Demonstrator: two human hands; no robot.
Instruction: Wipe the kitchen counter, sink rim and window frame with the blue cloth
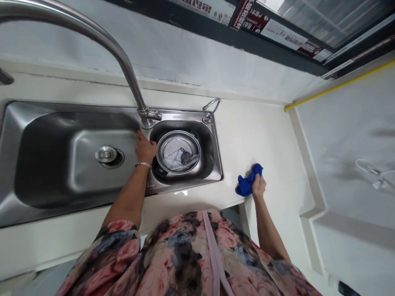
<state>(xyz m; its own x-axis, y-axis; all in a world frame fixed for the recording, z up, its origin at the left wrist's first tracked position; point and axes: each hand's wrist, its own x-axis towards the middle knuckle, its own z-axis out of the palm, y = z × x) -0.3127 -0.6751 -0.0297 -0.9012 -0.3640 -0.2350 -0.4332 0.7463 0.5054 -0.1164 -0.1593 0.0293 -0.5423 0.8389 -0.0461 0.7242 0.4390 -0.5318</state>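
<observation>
My right hand is closed on a blue cloth that lies bunched on the white countertop, to the right of the sink. My left hand rests on the steel divider between the two sink basins, just below the base of the tall curved tap. Its fingers curl over the divider's edge and I cannot see anything in them. A bracelet sits on that wrist.
The large left basin has a round drain. The small right basin holds a round metal strainer bowl with a dark scrubber and a plastic wrapper. A small hooked tap stands behind it. A window runs along the wall.
</observation>
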